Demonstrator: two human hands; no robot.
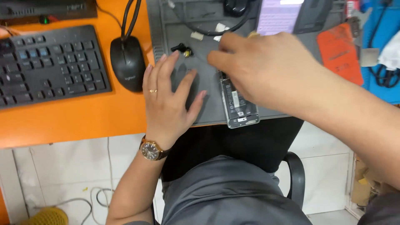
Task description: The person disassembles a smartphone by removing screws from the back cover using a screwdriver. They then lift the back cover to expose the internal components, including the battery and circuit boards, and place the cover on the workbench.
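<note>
Right, my left hand (168,100) lies flat on the grey mat (200,54), fingers (160,68) spread apart and holding nothing, a ring on one and a watch (151,150) at the wrist. My right hand (254,68) reaches across from the right, over the top of the opened phone (239,104). That hand is blurred, so I cannot tell whether its fingers are pinched on anything or just hovering.

The phone lies on the mat at the near edge of the table (75,121), back off, battery and inner frame showing, its lower end just at the mat's edge. It looks light and stiff, but I'd call it fragile with the insides bare: the battery shouldn't be pressed or bent. Best taken by the metal side rails, not by the middle.

Just beyond my left fingertips sits a small black part with a brass tip (182,49). A black cable (208,31) loops across the far mat. Left of the mat are the mouse (127,62) and keyboard (50,64); another phone (277,16), purple-lit, leans at the back.
</note>
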